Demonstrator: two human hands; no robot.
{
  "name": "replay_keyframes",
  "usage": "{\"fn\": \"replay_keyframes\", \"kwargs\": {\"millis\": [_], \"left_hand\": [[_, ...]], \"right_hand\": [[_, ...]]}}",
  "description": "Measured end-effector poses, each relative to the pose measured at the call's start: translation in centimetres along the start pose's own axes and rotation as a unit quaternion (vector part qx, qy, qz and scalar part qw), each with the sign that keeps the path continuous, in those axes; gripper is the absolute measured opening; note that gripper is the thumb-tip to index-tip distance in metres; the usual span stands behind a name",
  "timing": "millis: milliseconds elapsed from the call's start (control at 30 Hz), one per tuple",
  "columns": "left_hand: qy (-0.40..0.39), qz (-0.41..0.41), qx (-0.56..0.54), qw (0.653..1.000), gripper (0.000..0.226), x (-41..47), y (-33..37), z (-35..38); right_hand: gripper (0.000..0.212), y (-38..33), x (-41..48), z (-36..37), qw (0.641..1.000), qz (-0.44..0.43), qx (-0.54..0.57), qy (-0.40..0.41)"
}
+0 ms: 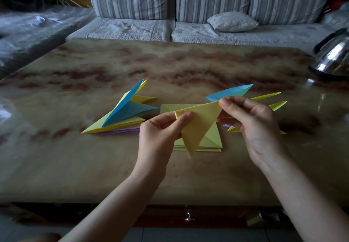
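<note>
A yellow paper folded into a triangle (199, 126) hangs above the table, point down. My left hand (160, 134) pinches its left corner between thumb and fingers. My right hand (251, 124) pinches its right corner. Beneath the triangle lies a stack of yellow-green square sheets (211, 140). To the left rests a pile of folded pieces in blue, yellow and purple (124, 113). To the right, partly behind my right hand, lie more folded pointed pieces, one blue (230, 92) and others yellow (272, 96).
The marbled table (94, 162) stretches wide around the papers. A steel kettle (334, 57) stands at the far right edge. A striped sofa (170, 6) with a small cushion (232, 22) runs behind the table. A drawer pull (188, 217) shows below the front edge.
</note>
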State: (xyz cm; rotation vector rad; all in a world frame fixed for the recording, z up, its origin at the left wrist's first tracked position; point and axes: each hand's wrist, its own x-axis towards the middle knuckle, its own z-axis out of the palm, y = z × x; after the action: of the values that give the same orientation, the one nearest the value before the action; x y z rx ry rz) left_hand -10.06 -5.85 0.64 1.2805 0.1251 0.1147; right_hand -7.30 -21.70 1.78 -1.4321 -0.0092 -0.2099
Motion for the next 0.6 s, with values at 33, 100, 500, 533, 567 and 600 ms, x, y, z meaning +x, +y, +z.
{"fn": "replay_keyframes", "kwargs": {"millis": [33, 100, 500, 533, 567, 600], "left_hand": [[0.000, 0.003, 0.013, 1.000, 0.013, 0.0, 0.0, -0.1], [-0.005, 0.015, 0.053, 0.998, 0.008, 0.0, 0.0, -0.2], [-0.074, 0.060, 0.173, 0.980, 0.006, 0.1, 0.2, -0.1], [-0.072, 0.056, 0.165, 0.982, 0.008, 0.1, 0.2, 0.0], [-0.071, 0.048, 0.151, 0.985, 0.011, 0.0, 0.1, 0.0], [-0.070, 0.036, 0.133, 0.988, 0.013, 0.0, 0.1, 0.1]], "right_hand": [[0.018, 0.0, 0.1, -0.1, 1.000, 0.003, -0.010, -0.014], [0.018, -0.3, 0.3, -0.5, 0.997, -0.021, -0.068, -0.044], [0.004, -0.6, -0.4, -0.2, 0.930, -0.154, -0.297, -0.153], [0.006, -0.5, -0.4, -0.1, 0.934, -0.158, -0.289, -0.140], [0.009, -0.3, -0.3, -0.1, 0.937, -0.162, -0.283, -0.127], [0.012, -0.2, -0.4, 0.0, 0.939, -0.164, -0.279, -0.116]]}}
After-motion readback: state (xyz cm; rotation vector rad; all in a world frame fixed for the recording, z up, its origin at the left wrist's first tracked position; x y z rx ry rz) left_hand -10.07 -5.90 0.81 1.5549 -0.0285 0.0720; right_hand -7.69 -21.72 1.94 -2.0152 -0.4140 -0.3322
